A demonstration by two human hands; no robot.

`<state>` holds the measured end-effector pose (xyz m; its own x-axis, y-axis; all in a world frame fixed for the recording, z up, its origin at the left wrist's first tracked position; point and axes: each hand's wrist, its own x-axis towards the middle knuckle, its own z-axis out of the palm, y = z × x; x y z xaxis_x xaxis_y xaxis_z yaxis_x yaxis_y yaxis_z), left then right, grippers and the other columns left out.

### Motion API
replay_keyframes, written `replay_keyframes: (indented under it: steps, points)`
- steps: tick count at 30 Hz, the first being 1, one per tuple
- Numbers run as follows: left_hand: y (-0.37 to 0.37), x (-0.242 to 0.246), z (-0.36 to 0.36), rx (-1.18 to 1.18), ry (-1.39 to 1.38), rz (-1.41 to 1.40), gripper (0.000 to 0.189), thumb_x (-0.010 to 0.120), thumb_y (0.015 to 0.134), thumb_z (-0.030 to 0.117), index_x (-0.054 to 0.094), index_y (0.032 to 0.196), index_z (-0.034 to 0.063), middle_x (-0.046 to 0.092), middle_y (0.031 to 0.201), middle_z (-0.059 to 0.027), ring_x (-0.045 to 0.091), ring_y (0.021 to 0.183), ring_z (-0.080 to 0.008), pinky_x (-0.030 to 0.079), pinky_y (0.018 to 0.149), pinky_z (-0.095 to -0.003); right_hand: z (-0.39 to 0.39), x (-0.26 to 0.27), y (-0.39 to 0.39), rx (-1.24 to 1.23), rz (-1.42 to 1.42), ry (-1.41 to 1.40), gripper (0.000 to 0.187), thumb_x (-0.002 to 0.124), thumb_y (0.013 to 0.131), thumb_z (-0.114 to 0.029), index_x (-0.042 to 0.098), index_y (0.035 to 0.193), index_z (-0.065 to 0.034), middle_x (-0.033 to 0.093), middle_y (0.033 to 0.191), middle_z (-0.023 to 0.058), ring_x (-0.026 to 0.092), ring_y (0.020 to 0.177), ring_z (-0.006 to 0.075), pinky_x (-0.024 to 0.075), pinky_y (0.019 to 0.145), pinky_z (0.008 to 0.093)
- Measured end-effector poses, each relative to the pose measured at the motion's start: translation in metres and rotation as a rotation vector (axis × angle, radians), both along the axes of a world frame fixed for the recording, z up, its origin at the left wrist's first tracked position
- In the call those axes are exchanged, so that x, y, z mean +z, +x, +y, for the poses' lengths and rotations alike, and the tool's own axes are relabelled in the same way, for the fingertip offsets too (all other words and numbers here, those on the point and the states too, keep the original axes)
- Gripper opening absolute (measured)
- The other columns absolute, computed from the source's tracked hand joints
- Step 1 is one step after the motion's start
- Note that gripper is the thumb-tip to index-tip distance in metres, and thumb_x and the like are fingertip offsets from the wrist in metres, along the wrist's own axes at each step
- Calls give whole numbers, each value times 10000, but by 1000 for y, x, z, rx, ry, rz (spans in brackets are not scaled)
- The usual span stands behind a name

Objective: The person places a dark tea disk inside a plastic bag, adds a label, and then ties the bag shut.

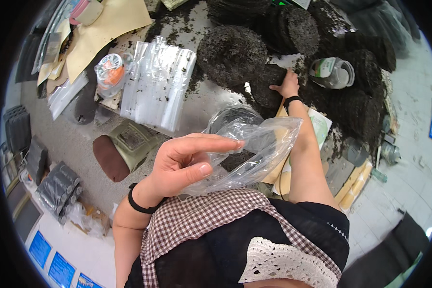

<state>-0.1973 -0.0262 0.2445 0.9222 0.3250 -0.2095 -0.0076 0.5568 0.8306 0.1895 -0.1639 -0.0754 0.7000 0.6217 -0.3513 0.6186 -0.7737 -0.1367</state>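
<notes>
My left hand [187,163] is at the mouth of a clear plastic bag [270,158], its index finger stretched along the film and its other fingers curled; the bag hangs open in front of my apron. Dark round material shows through and under the bag. My right hand [288,84] reaches forward to a dark, round, dried seaweed-like cake [268,88]. Its thumb lies on the cake's edge with the fingers apart from the thumb; whether they grip the cake is not clear. A larger round cake [232,54] sits just beyond, to the left.
Flat clear bags [156,86] lie on the metal table, beside a plastic tub with an orange-marked lid [109,72]. A clear plastic jar [331,73] lies among stacked dark cakes [356,100] at right. A stool [126,144] stands left. Dark crumbs are scattered about.
</notes>
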Motion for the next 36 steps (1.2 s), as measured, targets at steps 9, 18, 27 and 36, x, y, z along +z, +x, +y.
replay_keyframes:
  steps: [9, 18, 27, 36]
  points:
    - [13, -32, -3, 129, -21, 55, 382, 585, 958, 127, 580, 1312, -18, 637, 1285, -138, 428, 544, 29, 342, 484, -140, -50, 160, 61, -52, 706, 630, 506, 781, 765, -58, 579, 1211, 71, 667, 1161, 137, 649, 1039, 206, 515, 920, 319]
    - [61, -167, 65, 564, -306, 602, 516, 641, 936, 378, 608, 1194, -68, 615, 826, -33, 354, 482, -39, 258, 414, -226, 143, 150, -36, 216, 209, 471, 667, 854, 718, -386, 617, 1141, 73, 588, 1184, 229, 571, 1124, 308, 471, 957, 398]
    - [101, -223, 69, 499, 134, 718, 622, 735, 856, 395, 566, 1157, -121, 656, 1080, -198, 611, 818, -196, 500, 723, -342, 145, 135, -31, -239, 1059, 433, 919, 829, 733, -277, 337, 1400, 121, 454, 1407, 257, 483, 1272, 290, 394, 1062, 374]
    - [72, -192, 55, 334, 111, 401, 609, 706, 889, 238, 468, 1384, -24, 620, 1254, -128, 602, 824, -113, 490, 708, -264, 104, 168, -51, 47, 916, 633, 998, 915, 636, -176, 339, 1397, 117, 562, 1287, 176, 560, 1164, 230, 459, 987, 317]
